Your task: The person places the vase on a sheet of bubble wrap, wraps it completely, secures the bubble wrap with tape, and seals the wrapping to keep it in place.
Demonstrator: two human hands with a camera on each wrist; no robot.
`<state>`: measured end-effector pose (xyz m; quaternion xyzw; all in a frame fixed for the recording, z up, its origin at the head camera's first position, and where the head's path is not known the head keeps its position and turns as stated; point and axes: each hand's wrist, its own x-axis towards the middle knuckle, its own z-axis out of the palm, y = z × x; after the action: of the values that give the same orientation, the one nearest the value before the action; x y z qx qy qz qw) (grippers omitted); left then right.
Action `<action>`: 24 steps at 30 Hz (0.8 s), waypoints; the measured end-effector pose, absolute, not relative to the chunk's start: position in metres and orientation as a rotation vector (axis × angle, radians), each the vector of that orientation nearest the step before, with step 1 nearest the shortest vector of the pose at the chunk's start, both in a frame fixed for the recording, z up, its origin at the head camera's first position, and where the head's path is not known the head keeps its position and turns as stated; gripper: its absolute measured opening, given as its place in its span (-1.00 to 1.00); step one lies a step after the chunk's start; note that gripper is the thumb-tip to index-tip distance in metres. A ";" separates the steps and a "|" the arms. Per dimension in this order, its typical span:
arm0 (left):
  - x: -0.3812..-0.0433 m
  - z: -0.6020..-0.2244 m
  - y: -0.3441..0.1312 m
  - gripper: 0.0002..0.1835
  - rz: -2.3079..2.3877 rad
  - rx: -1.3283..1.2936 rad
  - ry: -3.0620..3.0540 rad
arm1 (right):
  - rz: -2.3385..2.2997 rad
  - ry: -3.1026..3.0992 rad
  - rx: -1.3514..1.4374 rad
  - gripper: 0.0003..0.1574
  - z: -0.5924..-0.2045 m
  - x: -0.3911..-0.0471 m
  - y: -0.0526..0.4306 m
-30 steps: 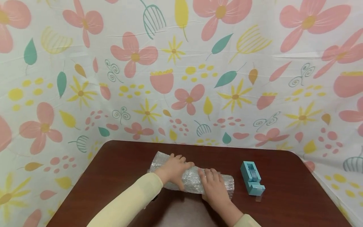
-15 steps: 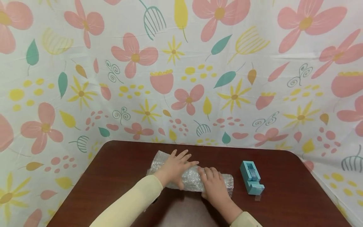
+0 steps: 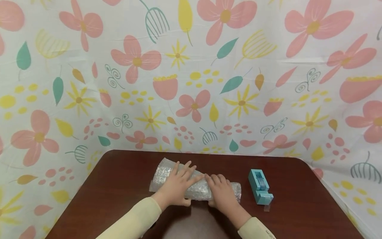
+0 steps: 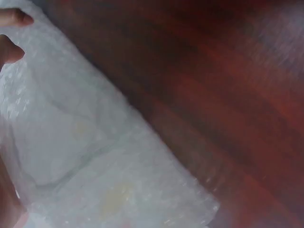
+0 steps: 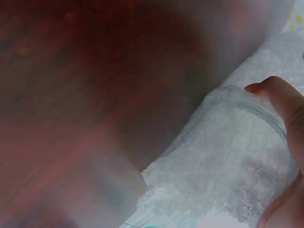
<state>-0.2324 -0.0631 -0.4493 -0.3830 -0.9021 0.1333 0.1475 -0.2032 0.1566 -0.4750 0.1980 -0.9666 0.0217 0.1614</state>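
A roll of clear bubble wrap (image 3: 160, 172) lies slantwise on the dark table, its left end farther back. On its left half rests my left hand (image 3: 176, 186), fingers spread over the top and thumb along the near side. My right hand (image 3: 222, 192) grips the right half, with fingers curled over it and thumb at the near side. From the left wrist, the wrap (image 4: 99, 137) is a wide sheet with a loose edge, two fingertips at its upper left. The right wrist view has a bent thumb (image 5: 283, 97) against the layered wrap (image 5: 213, 152). Anything rolled inside is hidden.
A light blue tape dispenser (image 3: 259, 188) stands right of the roll, a short piece of tape (image 3: 267, 208) hanging off its near end. The brown tabletop (image 3: 301, 205) ends at the back against a flower-printed cloth (image 3: 191, 83).
My left hand's fingers have spread wider, and its thumb has slid toward the near side of the roll. The right hand keeps its grip. The head view has shifted slightly.
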 end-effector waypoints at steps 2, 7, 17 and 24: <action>-0.230 -0.454 -0.065 0.12 0.379 -1.086 -2.575 | 0.095 -2.782 0.567 0.16 -0.472 -0.206 0.157; -0.223 -0.464 -0.069 0.13 0.341 -1.040 -2.551 | 0.176 -2.857 0.570 0.15 -0.466 -0.212 0.157; -0.221 -0.475 -0.076 0.18 0.346 -0.955 -2.540 | 0.278 -2.953 0.572 0.10 -0.456 -0.225 0.161; -0.224 -0.472 -0.078 0.23 0.351 -0.954 -2.527 | 0.318 -2.980 0.596 0.09 -0.455 -0.235 0.164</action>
<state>-0.2242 -0.0778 -0.4724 -0.3426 -0.9076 0.1262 0.2073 -0.2349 0.1639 -0.4552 0.1950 -0.9743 0.1041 0.0429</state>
